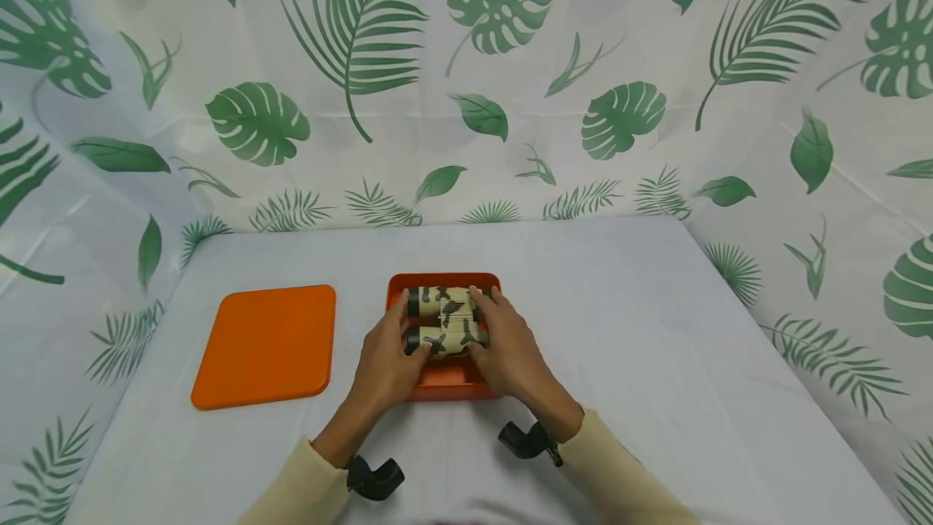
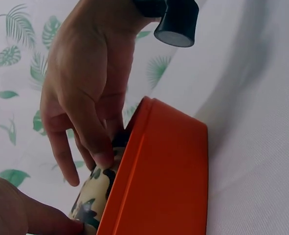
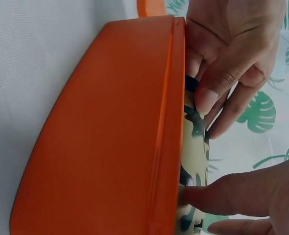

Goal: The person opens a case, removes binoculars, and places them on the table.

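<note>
We are looking at a counter (image 1: pixel 656 347) draped in plain white cloth, while a white backdrop (image 1: pixel 408 144) printed with green leaves is hanging around its far and side edges.

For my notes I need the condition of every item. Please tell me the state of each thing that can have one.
Orange box: open, lid off, upright on the table.
Orange lid: lying flat on the table, left of the box, apart from it.
Camouflage binoculars: lying in the box, held at both ends.
Left hand: grips the binoculars' left end.
Right hand: grips their right end.
</note>
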Demonstrator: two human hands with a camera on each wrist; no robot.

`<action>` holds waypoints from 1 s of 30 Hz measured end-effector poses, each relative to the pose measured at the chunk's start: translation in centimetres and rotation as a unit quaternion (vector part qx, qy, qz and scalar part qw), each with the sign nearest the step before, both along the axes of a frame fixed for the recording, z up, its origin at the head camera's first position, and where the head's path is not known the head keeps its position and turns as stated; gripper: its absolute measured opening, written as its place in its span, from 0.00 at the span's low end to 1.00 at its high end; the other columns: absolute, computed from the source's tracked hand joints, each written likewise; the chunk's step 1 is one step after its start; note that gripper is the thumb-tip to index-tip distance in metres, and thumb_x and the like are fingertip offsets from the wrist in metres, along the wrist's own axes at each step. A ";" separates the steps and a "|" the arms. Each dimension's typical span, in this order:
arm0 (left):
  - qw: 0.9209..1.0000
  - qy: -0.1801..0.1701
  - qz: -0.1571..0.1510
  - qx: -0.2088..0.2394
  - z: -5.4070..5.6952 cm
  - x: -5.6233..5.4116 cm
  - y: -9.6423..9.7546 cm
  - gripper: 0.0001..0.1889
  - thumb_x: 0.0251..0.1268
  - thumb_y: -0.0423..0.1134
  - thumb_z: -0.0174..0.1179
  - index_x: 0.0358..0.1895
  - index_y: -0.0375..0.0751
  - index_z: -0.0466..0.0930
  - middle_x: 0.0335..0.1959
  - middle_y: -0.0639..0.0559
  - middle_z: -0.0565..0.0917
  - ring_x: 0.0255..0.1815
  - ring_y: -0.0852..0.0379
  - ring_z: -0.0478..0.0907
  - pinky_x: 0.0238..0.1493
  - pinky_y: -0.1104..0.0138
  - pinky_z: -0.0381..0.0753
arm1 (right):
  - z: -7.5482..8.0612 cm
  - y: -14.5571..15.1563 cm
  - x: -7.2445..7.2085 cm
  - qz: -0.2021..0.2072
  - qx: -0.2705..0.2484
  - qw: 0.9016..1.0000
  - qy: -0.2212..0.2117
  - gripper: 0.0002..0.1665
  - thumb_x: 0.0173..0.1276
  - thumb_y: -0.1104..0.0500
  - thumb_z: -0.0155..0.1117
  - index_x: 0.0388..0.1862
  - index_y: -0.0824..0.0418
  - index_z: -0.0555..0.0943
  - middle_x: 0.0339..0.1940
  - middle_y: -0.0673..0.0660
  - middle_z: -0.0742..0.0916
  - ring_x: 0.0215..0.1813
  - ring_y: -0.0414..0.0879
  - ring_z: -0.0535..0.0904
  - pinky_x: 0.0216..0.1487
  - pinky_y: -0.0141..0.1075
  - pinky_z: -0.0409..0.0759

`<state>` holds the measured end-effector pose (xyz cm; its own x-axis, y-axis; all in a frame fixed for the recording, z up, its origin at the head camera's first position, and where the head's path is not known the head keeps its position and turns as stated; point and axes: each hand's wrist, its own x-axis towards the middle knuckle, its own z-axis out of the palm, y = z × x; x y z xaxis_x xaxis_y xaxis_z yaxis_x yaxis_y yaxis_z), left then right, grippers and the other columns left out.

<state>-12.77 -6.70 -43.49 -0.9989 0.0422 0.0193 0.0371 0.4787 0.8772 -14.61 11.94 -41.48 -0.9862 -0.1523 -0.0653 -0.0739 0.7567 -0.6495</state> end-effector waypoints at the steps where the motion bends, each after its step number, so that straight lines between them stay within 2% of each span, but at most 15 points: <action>1: 1.000 -0.001 -0.001 0.006 0.1 0.0 -0.1 0.44 0.71 0.27 0.66 0.86 0.35 0.53 0.83 0.33 0.64 0.79 0.36 0.71 0.72 0.48 0.75 | 0.0 0.0 0.0 0.000 -0.004 1.000 0.004 0.48 0.69 0.67 0.73 0.85 0.55 0.65 0.86 0.68 0.63 0.84 0.68 0.63 0.79 0.66 0.66; 10: 0.999 -0.004 0.004 0.035 0.3 -0.2 -0.7 0.45 0.69 0.28 0.70 0.86 0.40 0.56 0.82 0.36 0.67 0.78 0.37 0.73 0.66 0.49 0.80 | 0.0 0.3 0.2 0.000 -0.009 1.000 0.012 0.50 0.68 0.67 0.75 0.85 0.52 0.65 0.87 0.65 0.63 0.86 0.66 0.61 0.80 0.65 0.65; 20: 0.996 -0.017 0.007 0.083 0.8 -0.5 -1.4 0.46 0.66 0.29 0.73 0.85 0.45 0.61 0.81 0.41 0.70 0.76 0.40 0.75 0.64 0.52 0.82 | 0.2 0.8 0.3 -0.008 -0.045 0.999 0.021 0.53 0.66 0.67 0.77 0.85 0.50 0.65 0.88 0.59 0.62 0.87 0.61 0.60 0.81 0.61 0.66; 24: 0.993 -0.022 0.005 0.113 0.8 -0.6 -1.6 0.46 0.65 0.28 0.73 0.84 0.47 0.61 0.81 0.41 0.70 0.74 0.39 0.77 0.63 0.53 0.83 | 0.4 1.1 0.3 -0.016 -0.069 0.997 0.018 0.54 0.65 0.67 0.78 0.86 0.50 0.64 0.88 0.56 0.64 0.85 0.58 0.64 0.80 0.58 0.69; 30: 0.988 -0.030 -0.002 0.149 1.0 -0.8 -1.7 0.45 0.66 0.28 0.73 0.84 0.50 0.62 0.81 0.44 0.69 0.75 0.40 0.77 0.63 0.54 0.84 | 0.7 1.7 0.1 -0.030 -0.097 0.995 0.010 0.57 0.62 0.67 0.81 0.86 0.48 0.64 0.84 0.56 0.71 0.82 0.58 0.71 0.76 0.56 0.74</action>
